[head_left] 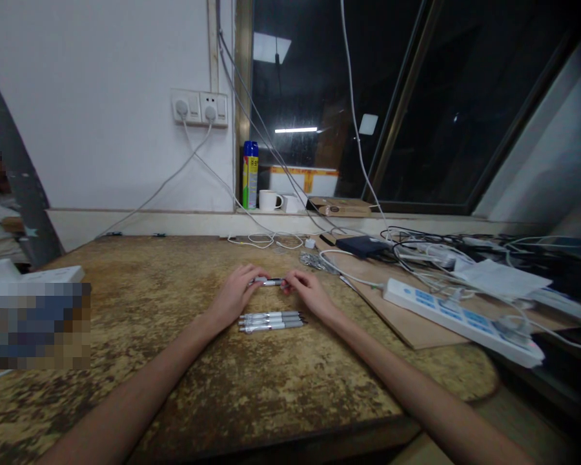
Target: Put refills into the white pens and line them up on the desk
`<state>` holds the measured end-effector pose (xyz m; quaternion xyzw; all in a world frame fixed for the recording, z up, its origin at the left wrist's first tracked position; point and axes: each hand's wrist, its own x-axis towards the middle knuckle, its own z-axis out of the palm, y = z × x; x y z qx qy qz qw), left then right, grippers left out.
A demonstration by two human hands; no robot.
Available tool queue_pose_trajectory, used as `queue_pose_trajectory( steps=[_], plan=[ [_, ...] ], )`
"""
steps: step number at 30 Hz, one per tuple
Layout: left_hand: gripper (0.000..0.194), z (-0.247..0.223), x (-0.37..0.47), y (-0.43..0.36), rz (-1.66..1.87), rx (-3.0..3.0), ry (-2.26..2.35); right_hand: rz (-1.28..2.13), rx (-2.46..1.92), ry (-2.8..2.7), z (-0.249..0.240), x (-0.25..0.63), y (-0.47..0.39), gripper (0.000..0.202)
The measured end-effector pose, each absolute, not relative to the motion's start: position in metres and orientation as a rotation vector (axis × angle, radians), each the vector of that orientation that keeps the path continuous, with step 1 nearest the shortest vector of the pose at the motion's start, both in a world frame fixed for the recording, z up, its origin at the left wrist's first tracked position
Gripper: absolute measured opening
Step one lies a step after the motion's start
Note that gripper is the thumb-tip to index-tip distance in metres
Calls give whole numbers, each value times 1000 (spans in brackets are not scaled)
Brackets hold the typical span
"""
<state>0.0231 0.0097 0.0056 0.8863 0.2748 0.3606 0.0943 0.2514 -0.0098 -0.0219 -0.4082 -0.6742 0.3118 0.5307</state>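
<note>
Between my two hands lies a pen point(272, 282), level and close to the worn tabletop point(174, 361). My left hand point(239, 290) has its fingers closed on the pen's left end. At the right end, the fingers of my right hand point(304, 289) pinch the tip. Nearer to me, several white and grey pens point(271, 321) lie side by side, parallel, just below my hands. A small clear plastic bundle point(314, 261) rests beyond my right hand.
A white power strip point(459, 320) lies on a brown board point(407, 323) at the right, among tangled cables and a black box point(363, 246). A spray can point(250, 175) and white mug point(270, 199) stand on the sill. Part of a person point(0, 213) shows far left.
</note>
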Motion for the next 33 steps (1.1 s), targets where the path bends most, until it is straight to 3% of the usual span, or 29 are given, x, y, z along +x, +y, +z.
queue_pose_trajectory(
  steps=[33],
  plan=[
    [30,2,-3,19,1275,2553,1167,697,-922,-1403,-10,272,7,35]
  ],
)
